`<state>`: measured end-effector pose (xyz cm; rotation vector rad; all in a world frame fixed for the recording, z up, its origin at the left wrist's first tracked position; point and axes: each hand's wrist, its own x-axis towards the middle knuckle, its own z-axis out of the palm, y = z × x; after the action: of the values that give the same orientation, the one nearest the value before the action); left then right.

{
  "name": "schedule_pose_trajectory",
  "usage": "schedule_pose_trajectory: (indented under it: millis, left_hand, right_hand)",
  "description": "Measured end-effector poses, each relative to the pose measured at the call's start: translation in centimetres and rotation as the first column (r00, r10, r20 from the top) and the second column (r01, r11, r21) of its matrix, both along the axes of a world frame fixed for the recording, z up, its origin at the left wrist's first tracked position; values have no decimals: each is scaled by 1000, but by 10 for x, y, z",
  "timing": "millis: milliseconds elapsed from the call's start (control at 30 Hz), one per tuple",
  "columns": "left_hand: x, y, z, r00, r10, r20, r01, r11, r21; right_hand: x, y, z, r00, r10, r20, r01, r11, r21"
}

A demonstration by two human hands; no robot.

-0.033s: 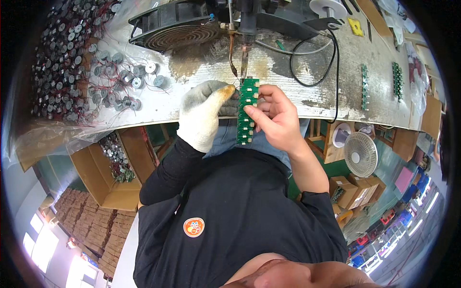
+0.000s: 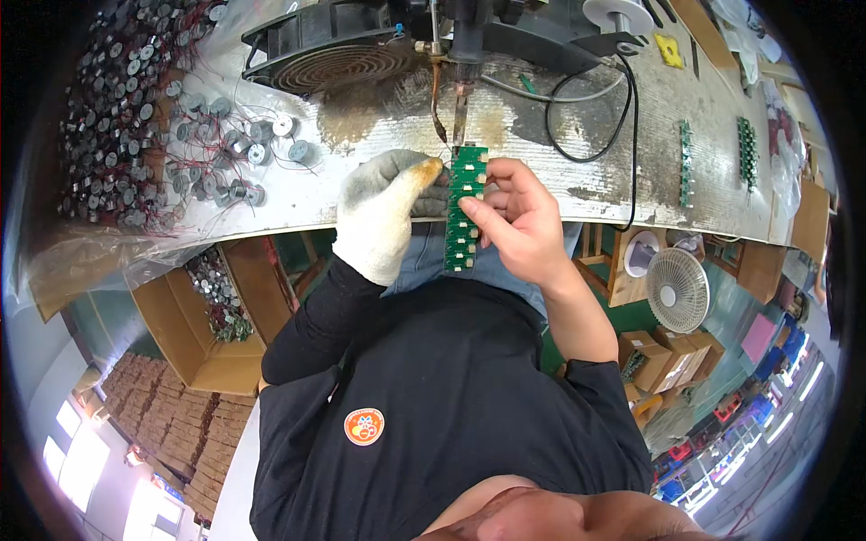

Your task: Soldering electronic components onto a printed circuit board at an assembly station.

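A long green circuit-board strip (image 2: pixel 465 209) with small white parts along its edges stands upright at the front edge of the worn grey workbench (image 2: pixel 577 171). My left hand (image 2: pixel 381 216), in a white knit glove, pinches the strip's left side near the top. My bare right hand (image 2: pixel 521 224) grips its right side, thumb across the middle. The strip's top end sits just under two thin metal tips (image 2: pixel 448 113) hanging from a dark machine (image 2: pixel 469 27).
A black round fan (image 2: pixel 329 54) lies at the back left. Several small round parts with red wires (image 2: pixel 117 117) cover the bench's left. Two more green strips (image 2: pixel 686 162) lie at right, beside a black cable (image 2: pixel 600 126). Below are a cardboard box (image 2: pixel 203 334) and a white fan (image 2: pixel 677 288).
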<state>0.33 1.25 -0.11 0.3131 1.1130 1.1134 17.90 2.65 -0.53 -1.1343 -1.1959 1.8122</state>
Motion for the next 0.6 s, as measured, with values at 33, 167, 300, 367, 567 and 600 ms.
schedule_pose_trajectory:
  millis: [33, 167, 300, 367, 567, 600]
  left_hand:
    - [1, 0, -1, 1000, 3, 5, -3, 1000, 14]
    - [3, 1, 0, 1000, 1, -22, -1, 1000, 2]
    - [5, 1, -2, 984, -5, -180, 10, 1000, 23]
    - [6, 1, 0, 971, -5, -238, 13, 999, 35]
    - [6, 1, -4, 929, -10, -370, 48, 994, 93]
    - [7, 1, -3, 926, 0, -378, 43, 994, 105]
  right_hand:
    - [0, -1, 0, 1000, -16, 2, 16, 1000, 6]
    - [0, -1, 0, 1000, -28, -7, 28, 1000, -9]
    - [1, -3, -3, 1000, -10, 0, 10, 1000, -5]
    - [2, -3, -3, 1000, -7, 0, 7, 1000, -4]
    - [2, -4, -2, 1000, -1, 11, 1, 1000, 0]
    - [2, -4, -3, 1000, -4, 8, 4, 1000, -2]
